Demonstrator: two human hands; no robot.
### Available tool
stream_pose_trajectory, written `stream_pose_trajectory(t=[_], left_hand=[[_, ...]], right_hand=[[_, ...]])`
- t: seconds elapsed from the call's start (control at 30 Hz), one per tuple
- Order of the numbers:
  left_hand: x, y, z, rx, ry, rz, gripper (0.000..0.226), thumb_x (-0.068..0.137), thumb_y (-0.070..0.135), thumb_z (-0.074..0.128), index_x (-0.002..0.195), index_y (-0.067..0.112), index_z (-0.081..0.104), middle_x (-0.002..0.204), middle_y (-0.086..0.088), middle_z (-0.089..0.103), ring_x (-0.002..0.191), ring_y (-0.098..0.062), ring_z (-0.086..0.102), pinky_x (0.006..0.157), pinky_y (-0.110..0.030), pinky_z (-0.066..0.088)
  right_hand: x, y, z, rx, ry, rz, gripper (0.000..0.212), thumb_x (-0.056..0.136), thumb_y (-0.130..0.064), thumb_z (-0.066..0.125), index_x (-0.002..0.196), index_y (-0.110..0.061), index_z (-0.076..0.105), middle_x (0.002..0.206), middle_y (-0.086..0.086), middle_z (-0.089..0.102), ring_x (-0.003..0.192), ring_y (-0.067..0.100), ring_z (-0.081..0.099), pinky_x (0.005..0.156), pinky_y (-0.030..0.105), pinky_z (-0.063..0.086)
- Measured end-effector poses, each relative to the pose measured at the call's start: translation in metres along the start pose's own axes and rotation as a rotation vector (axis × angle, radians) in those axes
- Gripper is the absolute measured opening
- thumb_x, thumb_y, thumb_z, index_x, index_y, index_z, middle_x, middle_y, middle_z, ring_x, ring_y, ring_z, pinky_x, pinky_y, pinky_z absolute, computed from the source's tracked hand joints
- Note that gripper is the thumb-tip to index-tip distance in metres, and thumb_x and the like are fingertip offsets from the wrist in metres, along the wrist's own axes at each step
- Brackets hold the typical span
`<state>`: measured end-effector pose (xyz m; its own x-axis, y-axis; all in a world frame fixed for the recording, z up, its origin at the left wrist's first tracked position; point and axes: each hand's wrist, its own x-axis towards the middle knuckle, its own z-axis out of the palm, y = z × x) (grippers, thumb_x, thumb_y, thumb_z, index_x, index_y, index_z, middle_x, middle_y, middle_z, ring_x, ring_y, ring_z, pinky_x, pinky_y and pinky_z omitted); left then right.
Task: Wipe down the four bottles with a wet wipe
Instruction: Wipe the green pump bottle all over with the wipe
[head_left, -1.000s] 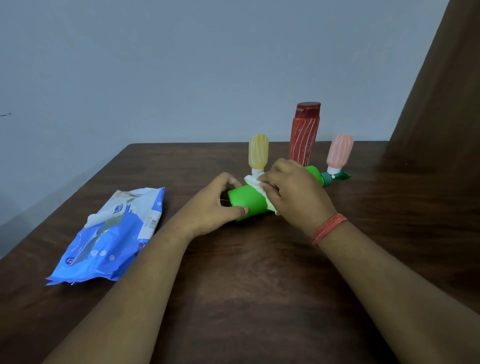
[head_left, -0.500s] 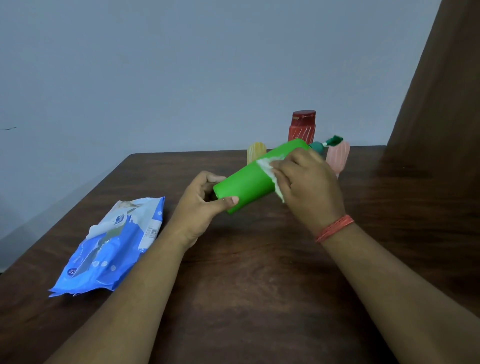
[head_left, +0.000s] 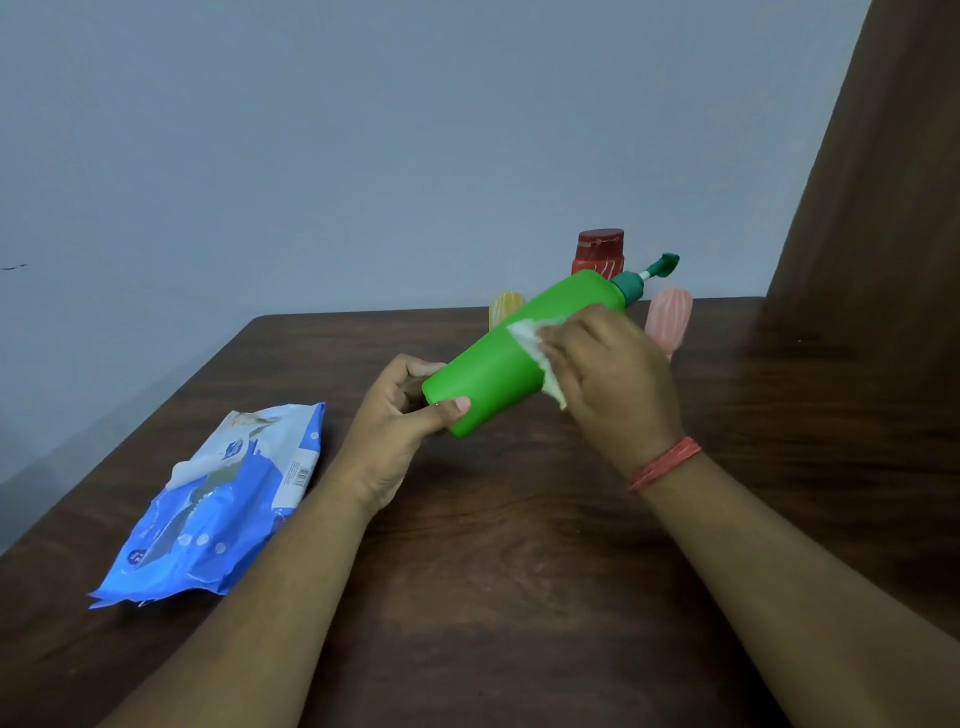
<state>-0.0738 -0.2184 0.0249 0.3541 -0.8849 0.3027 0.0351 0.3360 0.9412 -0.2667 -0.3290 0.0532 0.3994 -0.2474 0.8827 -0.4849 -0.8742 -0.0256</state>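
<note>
Head view: the green bottle (head_left: 511, 345) is held off the bench (head_left: 519, 545) at the centre of the frame, tilted, its base toward the lower left and its dark green pump head (head_left: 655, 267) toward the upper right. The left hand (head_left: 400, 431) grips the base, thumb across the near edge and fingers curled round the far side. The right hand (head_left: 608, 376) lies over the middle of the bottle, fingers clamped on a white wet wipe (head_left: 535, 348) and pressing it against the green wall; a red thread band (head_left: 665, 462) circles that wrist. Behind the bottle, near the far edge of the bench, stand three more bottles, each partly hidden: a red bottle (head_left: 598, 252) with a dark cap at upper centre, a yellow bottle (head_left: 505, 306) just left of the green body, and a pink bottle (head_left: 670, 317) just right of the right hand. At the lower left of the frame a blue and white wipe pack (head_left: 218, 509) lies flat on the bench, well apart from both hands.
</note>
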Motion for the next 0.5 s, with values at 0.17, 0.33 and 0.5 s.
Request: stream_pose_trajectory(t=[0.17,0.33,0.5], left_hand=[[0.000,0.001,0.000,-0.097,0.028,-0.013,0.036,0.068,0.000,0.081,0.090,0.019,0.059,0.089,0.005,0.075,0.086,-0.012,0.070,0.065,-0.026,0.058],[0.000,-0.003,-0.001,-0.148,0.036,-0.031,0.025,0.071,0.007,0.072,0.090,0.019,0.060,0.094,-0.001,0.072,0.086,-0.013,0.071,0.064,-0.028,0.058],[-0.001,-0.004,0.001,-0.214,0.005,-0.055,0.019,0.074,0.007,0.071,0.082,0.024,0.065,0.096,-0.006,0.071,0.088,-0.019,0.071,0.066,-0.031,0.060]], right_hand=[[-0.006,-0.006,0.002,0.031,0.014,0.049,0.028,0.104,-0.023,0.049,0.101,-0.008,0.072,0.092,0.008,0.062,0.078,0.027,0.062,0.065,0.041,0.052],[-0.004,0.006,-0.001,0.121,0.100,0.177,0.010,0.095,-0.010,0.062,0.100,-0.007,0.070,0.097,0.008,0.062,0.088,0.019,0.059,0.073,0.037,0.051],[-0.005,0.000,0.005,0.165,0.062,0.127,0.008,0.093,-0.004,0.065,0.099,-0.005,0.070,0.096,0.010,0.061,0.091,0.014,0.056,0.081,0.022,0.045]])
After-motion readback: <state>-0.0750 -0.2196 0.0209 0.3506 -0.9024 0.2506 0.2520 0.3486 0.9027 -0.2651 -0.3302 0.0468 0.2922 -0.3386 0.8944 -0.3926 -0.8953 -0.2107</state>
